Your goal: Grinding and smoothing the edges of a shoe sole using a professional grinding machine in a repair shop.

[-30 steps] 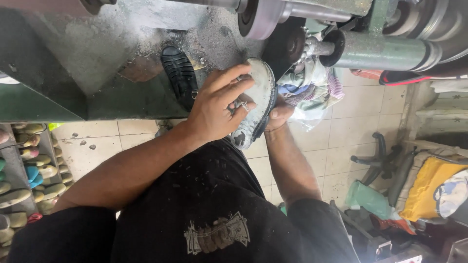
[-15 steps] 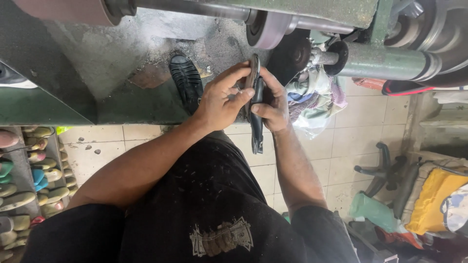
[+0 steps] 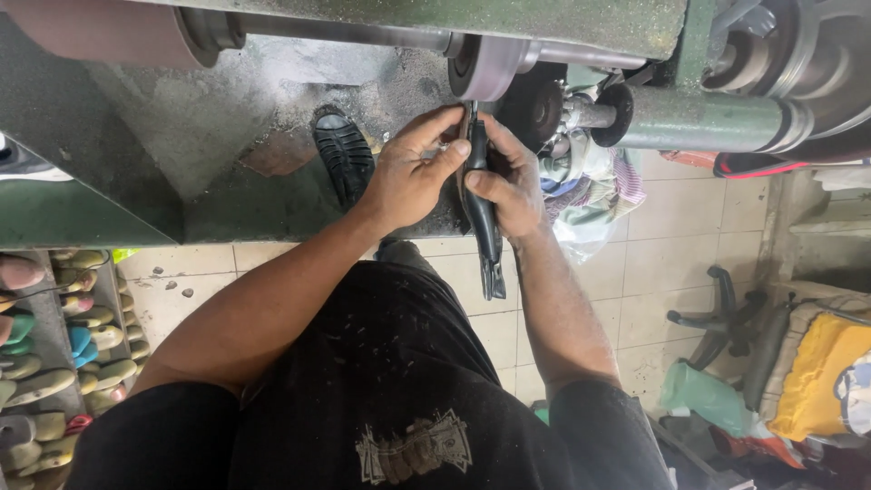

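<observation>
Shorts, black, speckled, nearest the camera; tile floor below. Forearms reach up and away from the body. Sole, dark, thin, turned on edge: its long axis runs near to far, one end hanging toward the person, the other pointing up at the wheel. Left hand clamps the sole's far part from the left, fingers closed on it, fingertips close under the wheel. Right hand clamps it from the right, thumb across its edge. Sandal, black, beside the left hand on the machine base. Shaft, green, runs right of the wheel. Shoe lasts racked at far left. Yellow cloth at right.
</observation>
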